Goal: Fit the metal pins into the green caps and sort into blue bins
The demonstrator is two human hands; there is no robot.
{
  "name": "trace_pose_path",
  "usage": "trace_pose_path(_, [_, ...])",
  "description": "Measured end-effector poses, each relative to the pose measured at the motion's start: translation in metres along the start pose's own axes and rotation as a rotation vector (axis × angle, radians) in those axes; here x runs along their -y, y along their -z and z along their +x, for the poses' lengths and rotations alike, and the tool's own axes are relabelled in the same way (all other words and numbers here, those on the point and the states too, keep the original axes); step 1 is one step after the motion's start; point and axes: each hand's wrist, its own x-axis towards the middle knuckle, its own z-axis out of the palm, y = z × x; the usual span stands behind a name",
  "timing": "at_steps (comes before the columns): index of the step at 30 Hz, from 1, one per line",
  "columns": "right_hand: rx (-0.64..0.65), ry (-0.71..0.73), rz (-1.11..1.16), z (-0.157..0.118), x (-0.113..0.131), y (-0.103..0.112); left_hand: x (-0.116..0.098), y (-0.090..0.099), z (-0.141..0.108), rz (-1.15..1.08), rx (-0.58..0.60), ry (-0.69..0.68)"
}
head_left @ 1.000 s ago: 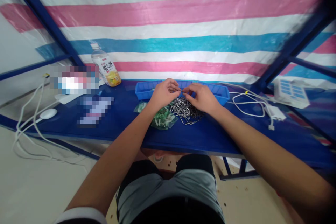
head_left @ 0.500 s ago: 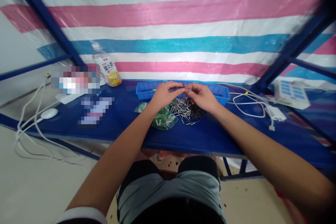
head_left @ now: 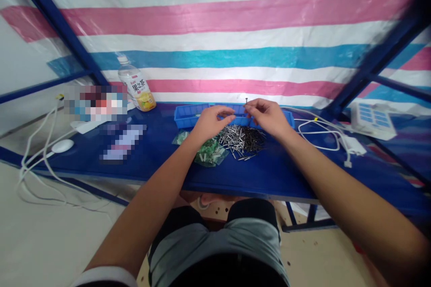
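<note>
Between the fingertips of my right hand (head_left: 266,115) a small dark screw (head_left: 246,101) stands upright, its flat head up, above the blue divided tray (head_left: 188,122). My left hand (head_left: 214,121) hovers over the tray's front edge, thumb and fingers curved and apart, with nothing visible between them. Below the hands lies a pile of silvery metal pins (head_left: 235,141), and dark screws (head_left: 253,140) adjoin it on the right. A clear bag with green and white pieces (head_left: 210,152) lies left of the pile, partly behind my left forearm.
On the blue table (head_left: 155,157), a drink bottle (head_left: 137,85) stands at the back left, near blurred items. A white round object (head_left: 63,145) with cables sits far left. White cables (head_left: 323,139) and a white box with blue panels (head_left: 373,121) are on the right.
My hands were together over the pile and have separated. My right hand has moved right and slightly up, showing the dark screw. My left hand stays nearly in place, its fingers now apart.
</note>
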Motion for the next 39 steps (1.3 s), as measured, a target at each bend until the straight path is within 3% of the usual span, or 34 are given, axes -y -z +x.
trace_pose_path(3, [-0.176,0.084,-0.327,0.005,0.000,0.019,-0.001,0.001,-0.003,0.139,0.120,-0.096])
trace_pose_path(5, [-0.188,0.044,-0.609,0.006,-0.003,0.031,-0.001,0.002,-0.004,0.194,0.211,-0.149])
trace_pose_path(8, [-0.114,-0.110,-0.893,0.007,-0.011,0.042,-0.002,0.003,-0.006,0.210,0.284,-0.153])
trace_pose_path(12, [0.052,-0.217,-1.041,0.008,-0.022,0.046,0.000,0.002,-0.007,0.210,0.271,-0.138])
trace_pose_path(18, [-0.068,-0.010,-0.959,0.008,-0.021,0.040,0.008,0.001,-0.004,0.193,0.249,-0.095])
trace_pose_path(25, [-0.038,0.233,-0.724,-0.001,0.000,0.017,0.001,0.002,-0.003,0.227,0.254,-0.039])
trace_pose_path(32, [-0.027,0.321,-0.483,-0.010,0.011,0.001,0.003,-0.002,-0.002,0.101,0.164,-0.024])
trace_pose_path(39, [0.116,0.283,-0.308,-0.015,0.008,-0.011,0.006,-0.002,0.001,-0.163,0.048,0.037])
